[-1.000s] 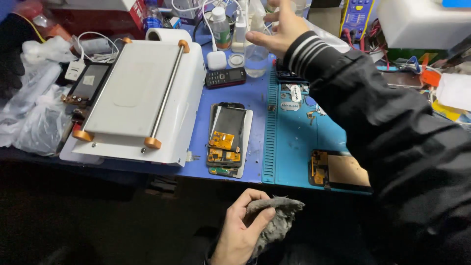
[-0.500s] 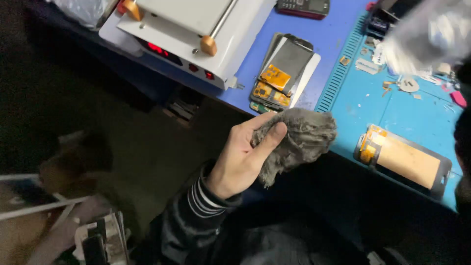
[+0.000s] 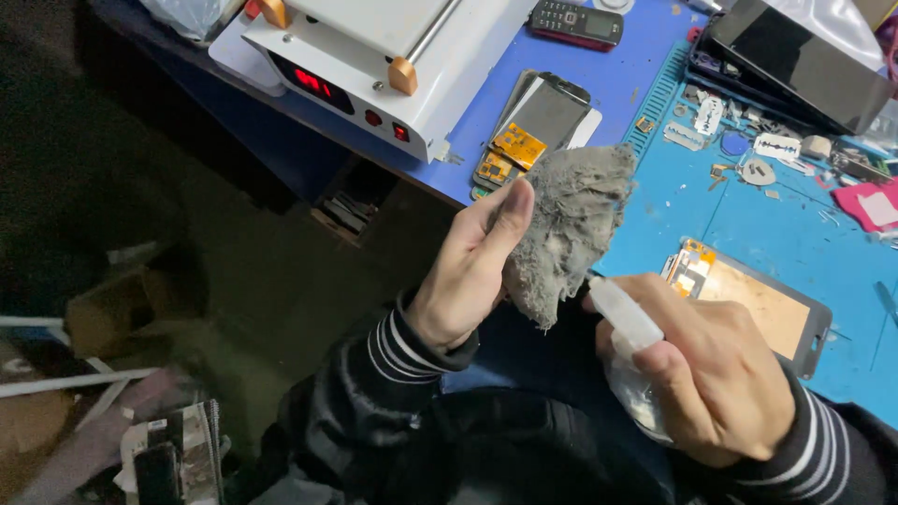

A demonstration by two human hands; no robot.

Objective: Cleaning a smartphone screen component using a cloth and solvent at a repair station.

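Observation:
My left hand [image 3: 472, 266] grips a worn grey cloth [image 3: 569, 220], held upright in front of the blue mat's edge. My right hand [image 3: 716, 360] is closed around a small clear squeeze bottle [image 3: 629, 332] whose white nozzle points up at the cloth's lower edge, almost touching it. Behind the cloth an opened phone with orange flex cables [image 3: 533, 131] lies on the blue mat [image 3: 795, 243]. To the right of my hands a phone screen panel [image 3: 762, 304] lies flat on the mat.
A white heating machine [image 3: 374, 47] with red display stands at the back left. A dark keypad phone [image 3: 575, 21] and a black tablet [image 3: 795, 61] lie at the back. Small metal parts and blades [image 3: 748, 150] are scattered on the mat. Boxes and clutter sit on the floor at left.
My right hand came down from the back of the bench with the squeeze bottle and now holds it against the cloth. The left hand raised the cloth. The view tilted down.

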